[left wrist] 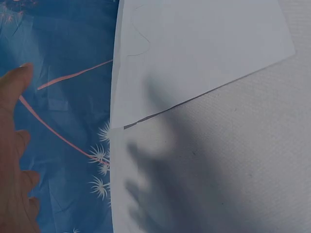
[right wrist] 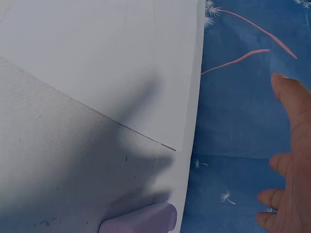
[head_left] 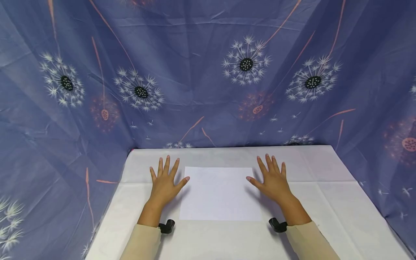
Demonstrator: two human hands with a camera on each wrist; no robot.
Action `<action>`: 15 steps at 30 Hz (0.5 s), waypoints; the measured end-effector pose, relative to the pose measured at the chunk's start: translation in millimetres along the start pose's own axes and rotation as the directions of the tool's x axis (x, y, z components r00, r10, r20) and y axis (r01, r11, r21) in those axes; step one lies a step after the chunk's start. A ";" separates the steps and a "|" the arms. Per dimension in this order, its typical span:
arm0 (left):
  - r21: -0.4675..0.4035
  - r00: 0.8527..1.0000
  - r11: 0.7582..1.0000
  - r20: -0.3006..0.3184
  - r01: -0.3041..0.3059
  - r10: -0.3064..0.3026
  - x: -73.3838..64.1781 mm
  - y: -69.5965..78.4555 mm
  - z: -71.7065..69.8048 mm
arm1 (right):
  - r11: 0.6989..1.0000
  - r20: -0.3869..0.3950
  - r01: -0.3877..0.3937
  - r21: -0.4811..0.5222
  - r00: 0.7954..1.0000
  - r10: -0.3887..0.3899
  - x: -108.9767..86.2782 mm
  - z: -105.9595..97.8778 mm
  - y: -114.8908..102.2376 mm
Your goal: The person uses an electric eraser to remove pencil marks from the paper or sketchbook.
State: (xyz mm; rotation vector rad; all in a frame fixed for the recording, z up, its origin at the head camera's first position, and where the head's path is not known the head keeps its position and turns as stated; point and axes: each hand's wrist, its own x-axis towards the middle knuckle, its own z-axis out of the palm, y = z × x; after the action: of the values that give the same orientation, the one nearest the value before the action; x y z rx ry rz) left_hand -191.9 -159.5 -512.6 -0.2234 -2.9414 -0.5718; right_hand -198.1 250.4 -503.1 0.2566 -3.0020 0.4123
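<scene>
A blank white sheet of paper (head_left: 221, 195) lies flat on the table between the hands. My left hand (head_left: 164, 187) is held above the table at the paper's left edge, fingers straight and spread, holding nothing. On the opposite side, my right hand (head_left: 274, 184) hovers in the same way, its thumb over the paper's right edge. Both cast shadows on the table and paper. Low in the right wrist view shows part of a smooth lilac object (right wrist: 141, 219), cut off by the frame; its kind cannot be told, and I cannot make it out in the head view.
The table wears a white cloth (head_left: 214, 242) with fold creases. Blue curtain fabric (head_left: 195, 79) with dandelion prints hangs behind it and along both sides. A small black device (head_left: 167, 226) sits at the left wrist, and another black device (head_left: 277, 225) at the right.
</scene>
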 end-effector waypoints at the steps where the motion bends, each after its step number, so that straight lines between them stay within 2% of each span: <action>1: -0.009 1.000 1.000 -0.001 -0.003 0.003 -0.2 0.0 0.2 | 1.000 -0.002 0.001 0.003 1.000 -0.001 0.1 0.4 -0.4; 9: -0.090 0.999 0.995 -0.005 -0.034 0.033 -1.5 0.1 1.2 | 0.999 -0.027 0.017 0.052 1.000 -0.016 2.4 -0.1 -4.5; 15: -0.142 0.999 0.989 0.009 -0.048 0.050 -3.6 -0.6 3.5 | 0.998 -0.072 0.029 0.049 0.997 -0.025 2.2 -2.2 -2.3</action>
State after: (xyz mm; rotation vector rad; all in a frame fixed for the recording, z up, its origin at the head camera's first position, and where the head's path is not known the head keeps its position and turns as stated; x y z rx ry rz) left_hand -188.8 -159.1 -516.6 -0.3151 -2.9000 -0.7760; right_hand -199.7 248.5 -500.2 0.2796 -2.9179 0.4832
